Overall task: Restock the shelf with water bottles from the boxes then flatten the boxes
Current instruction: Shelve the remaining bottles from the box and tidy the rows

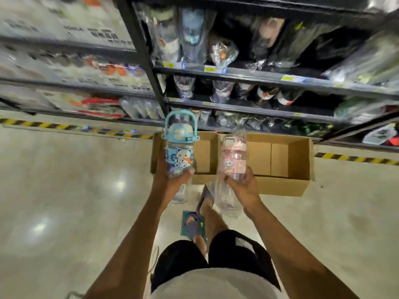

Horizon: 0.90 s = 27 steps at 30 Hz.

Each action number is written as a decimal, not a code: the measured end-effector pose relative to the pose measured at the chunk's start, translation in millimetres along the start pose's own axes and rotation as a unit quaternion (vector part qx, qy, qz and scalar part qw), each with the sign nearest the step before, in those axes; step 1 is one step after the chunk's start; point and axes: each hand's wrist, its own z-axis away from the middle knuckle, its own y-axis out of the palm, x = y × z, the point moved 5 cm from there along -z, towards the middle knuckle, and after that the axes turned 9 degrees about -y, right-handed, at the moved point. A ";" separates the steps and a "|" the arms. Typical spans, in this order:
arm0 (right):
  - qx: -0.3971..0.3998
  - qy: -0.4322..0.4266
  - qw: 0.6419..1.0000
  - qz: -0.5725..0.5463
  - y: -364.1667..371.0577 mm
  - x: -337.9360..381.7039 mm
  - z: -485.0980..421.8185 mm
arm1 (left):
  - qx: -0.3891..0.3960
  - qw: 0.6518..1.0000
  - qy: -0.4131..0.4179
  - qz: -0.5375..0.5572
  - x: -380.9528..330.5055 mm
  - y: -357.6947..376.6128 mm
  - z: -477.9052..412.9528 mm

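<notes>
Two water bottles: the left hand (pixel 170 180) grips one blue bear-print plastic bottle (pixel 180 152), the right hand (pixel 241 184) grips one pink bottle (pixel 234 156) in clear wrap. One open brown cardboard box (pixel 300 160) with dividers (pixel 271 158) lies just beyond both grips, under the black shelf (pixel 259 74).

Blur smears the shelf (pixel 259 74) and the wrapped bottles (pixel 223 50) on it, so their shapes run together. The print on the yellow price tags (pixel 209 68) cannot be read, nor the lettering on the packages (pixel 103 104) further left. The left hand (pixel 170 180) covers the base of the blue bottle (pixel 180 147) and cuts off its label word. The right hand (pixel 241 186) hides the bottom of the pink bottle (pixel 234 156). Both bottles screen part of the box (pixel 280 186).
</notes>
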 end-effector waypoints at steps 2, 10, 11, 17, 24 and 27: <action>-0.019 -0.012 1.000 -0.017 -19.4 6.9 30.7 | 0.007 1.000 0.018 0.009 -14.0 7.5 31.4; -0.076 -0.037 0.994 -0.072 -104.6 11.2 118.5 | 0.053 0.998 0.022 0.021 -35.9 47.6 116.2; -0.081 -0.041 0.993 -0.076 -117.3 10.0 125.9 | 0.070 0.997 0.013 0.027 -35.1 55.4 122.9; -0.101 -0.086 0.989 -0.062 -202.3 6.8 151.8 | 0.126 0.990 0.013 0.056 -44.2 119.8 160.0; -0.107 -0.139 0.982 -0.072 -325.1 -4.2 153.7 | 0.088 0.995 0.046 0.032 -46.8 227.6 207.2; -0.092 -0.146 0.982 -0.076 -391.7 -15.2 159.5 | 0.061 0.997 0.029 0.046 -33.7 283.5 239.4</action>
